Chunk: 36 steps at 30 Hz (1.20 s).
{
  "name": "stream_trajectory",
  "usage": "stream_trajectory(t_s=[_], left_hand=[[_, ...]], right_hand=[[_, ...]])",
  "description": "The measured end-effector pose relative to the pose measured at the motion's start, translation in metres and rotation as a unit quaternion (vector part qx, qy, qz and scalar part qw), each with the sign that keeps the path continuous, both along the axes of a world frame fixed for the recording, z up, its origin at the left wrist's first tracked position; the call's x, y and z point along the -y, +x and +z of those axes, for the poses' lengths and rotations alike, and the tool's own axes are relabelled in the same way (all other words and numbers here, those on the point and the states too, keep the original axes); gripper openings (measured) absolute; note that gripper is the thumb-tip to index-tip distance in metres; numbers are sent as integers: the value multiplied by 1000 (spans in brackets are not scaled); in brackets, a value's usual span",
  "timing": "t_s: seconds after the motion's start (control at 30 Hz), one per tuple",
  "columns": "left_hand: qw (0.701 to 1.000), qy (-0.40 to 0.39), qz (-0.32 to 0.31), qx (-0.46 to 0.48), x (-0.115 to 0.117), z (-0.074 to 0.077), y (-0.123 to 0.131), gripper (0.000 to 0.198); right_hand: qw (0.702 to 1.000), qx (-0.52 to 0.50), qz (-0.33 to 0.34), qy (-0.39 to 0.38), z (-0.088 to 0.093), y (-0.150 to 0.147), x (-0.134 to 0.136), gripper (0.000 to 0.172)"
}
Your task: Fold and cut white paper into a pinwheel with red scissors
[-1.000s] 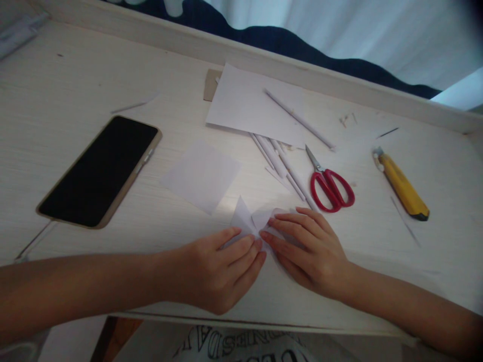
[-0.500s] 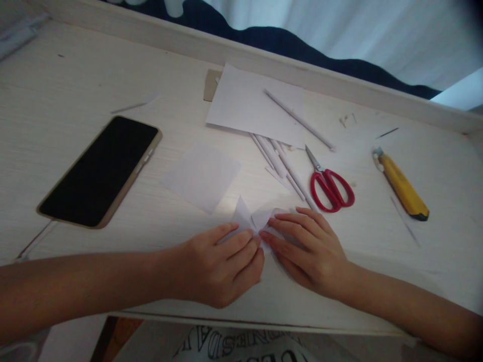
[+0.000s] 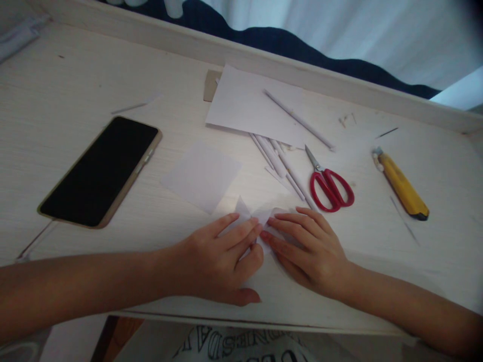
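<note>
A piece of folded white paper [image 3: 260, 217] lies on the table between my hands, with one pointed corner sticking up at the far side. My left hand [image 3: 222, 259] grips its left part, fingers pressed down on it and thumb stretched out on the near side. On the right part, my right hand [image 3: 311, 249] holds the paper under its fingers; its thumb is mostly hidden. Just beyond lies a flat square of white paper [image 3: 202, 177]. Red-handled scissors [image 3: 332, 188] rest beyond my right hand, blades pointing away.
A phone [image 3: 101, 171] with a cable lies at left. Several rolled paper tubes [image 3: 277, 158] sit partly under a white sheet [image 3: 245, 103], another tube [image 3: 300, 120] on top. A yellow cutter [image 3: 403, 186] lies at right. A raised ledge [image 3: 339, 80] bounds the table's back.
My left thumb has come away from the paper toward me, and the left fingers have shifted slightly on the fold. My right hand has stayed in place.
</note>
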State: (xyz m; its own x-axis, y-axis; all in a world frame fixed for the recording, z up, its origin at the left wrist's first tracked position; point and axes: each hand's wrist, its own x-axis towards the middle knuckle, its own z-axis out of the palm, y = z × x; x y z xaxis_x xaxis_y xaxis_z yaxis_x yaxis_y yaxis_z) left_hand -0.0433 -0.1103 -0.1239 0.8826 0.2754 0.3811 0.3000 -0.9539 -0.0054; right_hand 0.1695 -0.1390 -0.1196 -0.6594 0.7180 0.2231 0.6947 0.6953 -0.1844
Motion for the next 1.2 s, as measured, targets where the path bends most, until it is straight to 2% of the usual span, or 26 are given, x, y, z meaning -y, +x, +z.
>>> stream_trajectory(t_s=[0.57,0.63,0.73,0.83,0.9,1.0,1.1,1.2], left_hand=[[999,-34,11,22,3,-5,1,63],[998,-45,8,32,-1,0,-1,58],[997,-80,20,12,-15,16,-6,46],[981,-142,108,-73,-33,37,-10,39],[966,-171,157,-115,-43,44,-9,38],[955,-191,171,-148,-51,42,-6,41],[953,-199,153,-167,-54,35,-5,47],[955,-198,131,-178,-56,35,-9,51]], right_hand=[[1000,-19,-2,1,-2,0,1,27],[1000,-26,-5,3,-4,0,2,27],[999,-40,-12,13,-5,-2,2,25],[998,-56,-7,40,-5,-4,0,23],[997,-59,-4,53,-5,-4,0,23],[997,-57,-12,57,-7,-3,0,23],[996,-59,-20,60,-9,-2,1,23],[996,-57,-19,61,-11,-2,1,23]])
